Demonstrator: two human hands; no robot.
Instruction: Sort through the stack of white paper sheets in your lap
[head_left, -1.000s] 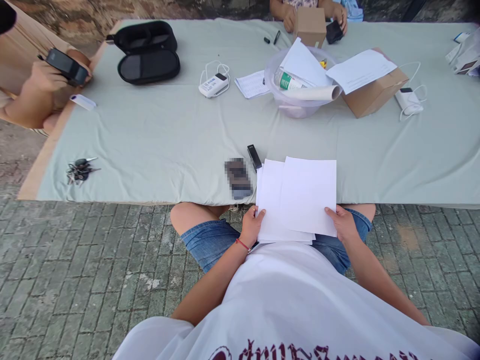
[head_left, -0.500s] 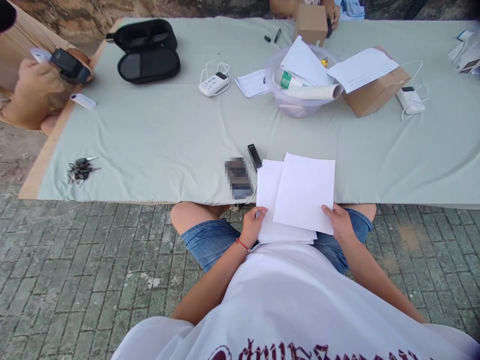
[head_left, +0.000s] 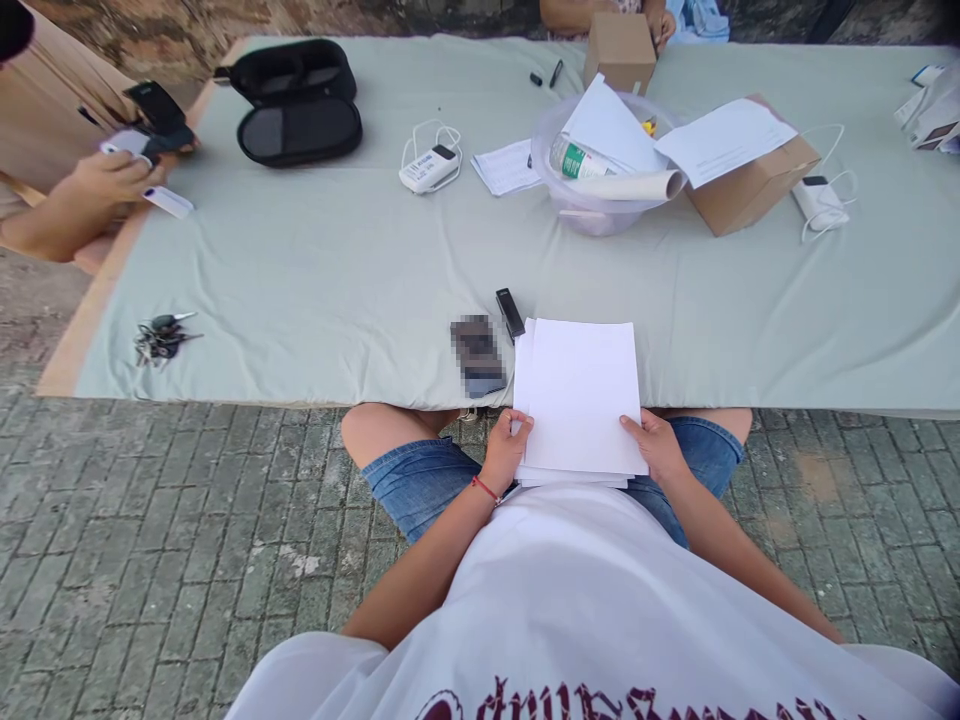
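A stack of white paper [head_left: 574,478] rests over the table's near edge and my lap. On top lies a loose white sheet [head_left: 583,395], set a little to the right of those beneath. My left hand [head_left: 508,446] pinches the stack's left edge between thumb and fingers. At the right edge, my right hand [head_left: 656,446] grips the top sheet, thumb above and fingers underneath. Beyond the stack's far left corner lies a black stapler-like object [head_left: 510,313]. A phone-shaped, pixelated item [head_left: 478,357] is just left of the paper.
A plastic basin [head_left: 592,215] with papers and a bottle stands beside a cardboard box [head_left: 757,190]. Keys [head_left: 161,338], a black case [head_left: 298,125] and a white power bank [head_left: 430,170] lie leftward. One person's hands [head_left: 112,180] hold a device; another person sits opposite behind a box [head_left: 621,52].
My right hand has moved left, bringing the top sheet over the stack and nearly squaring it. My left hand stays put. The person at left has lowered a hand and shifted the device.
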